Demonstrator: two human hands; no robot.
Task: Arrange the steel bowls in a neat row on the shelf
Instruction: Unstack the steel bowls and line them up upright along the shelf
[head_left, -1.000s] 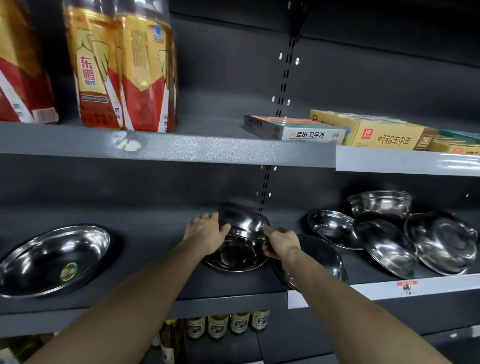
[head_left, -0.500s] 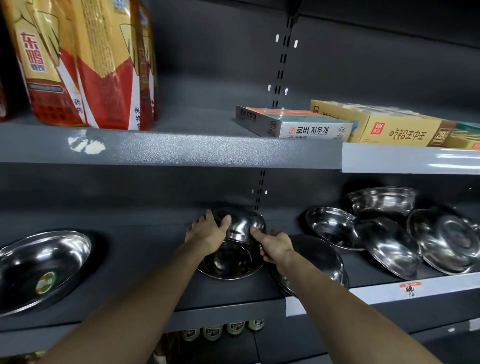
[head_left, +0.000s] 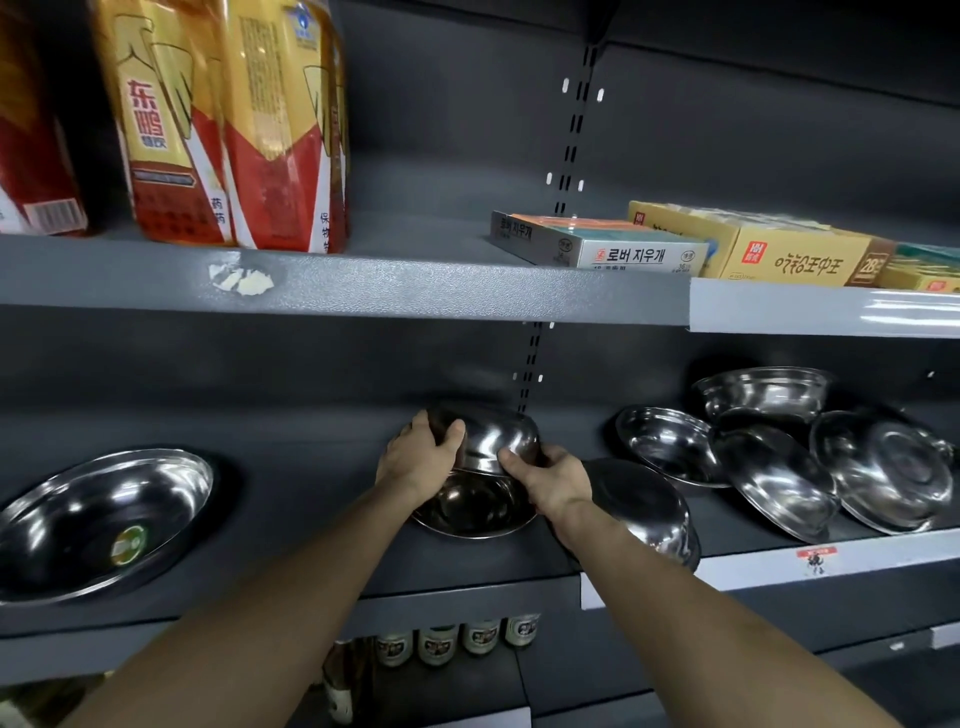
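Note:
Both of my hands grip an upturned steel bowl (head_left: 493, 436) at the middle of the dark grey shelf (head_left: 291, 582). My left hand (head_left: 421, 457) holds its left side, my right hand (head_left: 550, 480) its right side. The upturned bowl sits tilted over the back rim of an upright steel bowl (head_left: 467, 512). A shallow steel dish (head_left: 644, 512) lies just right of my right wrist. Far left sits a wide steel basin (head_left: 98, 519) with a sticker inside.
Several steel bowls (head_left: 779, 452) lie heaped and tilted at the right end of the shelf. The shelf above (head_left: 363, 283) carries red-and-gold drink packs (head_left: 228, 119) and flat boxes (head_left: 602, 244). Small bottles (head_left: 457, 642) stand on the shelf below.
Both hands have closed further round the upturned bowl and tipped it a little toward me. The view has shifted slightly right.

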